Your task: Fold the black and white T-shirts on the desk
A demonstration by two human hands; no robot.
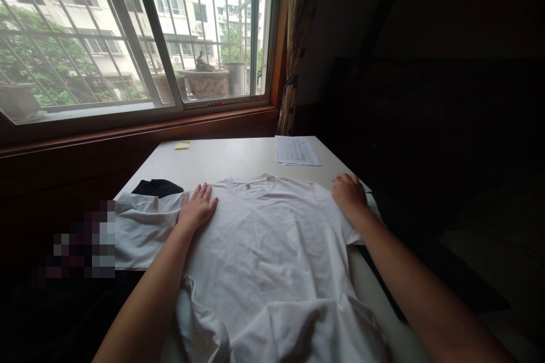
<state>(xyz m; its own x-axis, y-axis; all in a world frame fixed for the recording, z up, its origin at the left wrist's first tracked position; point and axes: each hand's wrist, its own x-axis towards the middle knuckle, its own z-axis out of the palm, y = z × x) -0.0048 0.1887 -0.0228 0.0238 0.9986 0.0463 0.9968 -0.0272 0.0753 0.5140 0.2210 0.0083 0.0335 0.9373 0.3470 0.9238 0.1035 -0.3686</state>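
A white T-shirt [264, 238] lies spread over the white table, its collar toward the far side and its lower part rumpled near me. My left hand [198, 206] rests flat on the shirt's left shoulder, fingers apart. At the right shoulder, my right hand [349, 191] has its fingers curled in at the sleeve; whether cloth is pinched in them is hidden. Both sleeves stretch outward, the left one reaching a blurred patch at the table's edge.
On the white table [221, 157] are a yellow sticky note [182, 146] and a printed sheet [297, 151] at the far side. Something black [157, 188] lies behind the left sleeve. A barred window and a curtain [293, 39] stand beyond.
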